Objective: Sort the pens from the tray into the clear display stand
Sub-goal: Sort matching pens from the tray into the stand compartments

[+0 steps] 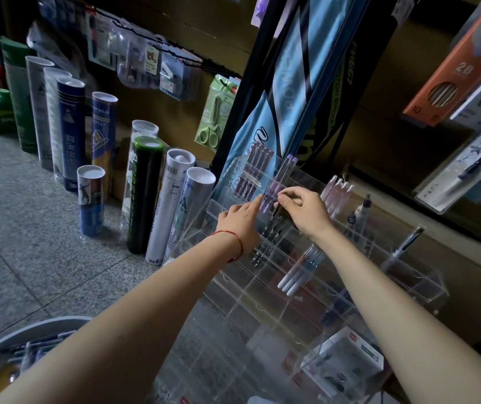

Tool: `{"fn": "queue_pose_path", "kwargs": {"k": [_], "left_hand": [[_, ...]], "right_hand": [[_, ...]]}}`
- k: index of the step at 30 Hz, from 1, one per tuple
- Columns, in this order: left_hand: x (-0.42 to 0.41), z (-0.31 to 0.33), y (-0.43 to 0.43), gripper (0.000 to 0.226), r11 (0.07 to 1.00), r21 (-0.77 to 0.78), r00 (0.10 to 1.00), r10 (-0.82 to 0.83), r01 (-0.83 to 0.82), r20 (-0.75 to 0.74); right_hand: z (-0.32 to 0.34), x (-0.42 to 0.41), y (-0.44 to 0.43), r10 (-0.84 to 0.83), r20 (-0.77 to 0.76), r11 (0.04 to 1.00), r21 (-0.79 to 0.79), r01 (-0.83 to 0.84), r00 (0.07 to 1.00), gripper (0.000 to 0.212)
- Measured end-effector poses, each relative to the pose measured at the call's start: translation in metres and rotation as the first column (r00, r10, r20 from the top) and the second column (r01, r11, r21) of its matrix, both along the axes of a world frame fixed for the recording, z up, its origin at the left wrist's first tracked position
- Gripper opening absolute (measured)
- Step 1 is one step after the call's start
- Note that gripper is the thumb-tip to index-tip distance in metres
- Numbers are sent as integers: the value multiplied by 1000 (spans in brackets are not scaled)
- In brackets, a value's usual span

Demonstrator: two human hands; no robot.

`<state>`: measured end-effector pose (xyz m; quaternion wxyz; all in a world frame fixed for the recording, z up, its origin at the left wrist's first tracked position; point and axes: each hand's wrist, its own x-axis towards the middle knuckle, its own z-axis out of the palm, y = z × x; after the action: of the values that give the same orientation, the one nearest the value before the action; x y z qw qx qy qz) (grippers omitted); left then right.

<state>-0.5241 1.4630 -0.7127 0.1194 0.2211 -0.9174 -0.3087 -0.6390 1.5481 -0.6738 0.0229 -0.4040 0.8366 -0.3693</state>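
The clear display stand (315, 290) rises in tiers from centre to right, with pens in several compartments. My left hand (240, 220), a red string round its wrist, points its index finger at the purple pens (274, 191) in an upper compartment. My right hand (305, 207) has its fingers curled and pinches one of those purple pens at the compartment's front wall. Dark red pens (252, 170) stand in the compartment to the left, pink-white pens (337, 193) to the right. The grey tray (9, 342) with blue and white pens lies at bottom left, partly under my left forearm.
Several shuttlecock tubes (143, 193) stand on the stone floor left of the stand. A blue racket bag (291, 91) leans behind it. Packaged scissors (216, 112) hang on the back wall. Pencil boxes (460, 68) fill shelves at right. White-grey pens (300, 271) sit lower in the stand.
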Motion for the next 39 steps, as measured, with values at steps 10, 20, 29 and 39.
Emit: {"fn": "queue_pose_path", "kwargs": {"k": [10, 20, 29, 39], "left_hand": [[1, -4, -1, 75, 998, -48, 997, -44, 47, 63], [2, -1, -3, 76, 998, 0, 995, -60, 60, 75], [-2, -1, -4, 76, 998, 31, 996, -59, 57, 65], [0, -2, -3, 78, 998, 28, 996, -51, 50, 72]], "right_hand": [[4, 6, 2, -32, -119, 996, 84, 42, 992, 18], [-11, 12, 3, -53, -69, 990, 131, 62, 996, 14], [-4, 9, 3, -39, -21, 991, 127, 42, 999, 16], [-14, 17, 0, 17, -147, 912, 407, 45, 989, 28]]}}
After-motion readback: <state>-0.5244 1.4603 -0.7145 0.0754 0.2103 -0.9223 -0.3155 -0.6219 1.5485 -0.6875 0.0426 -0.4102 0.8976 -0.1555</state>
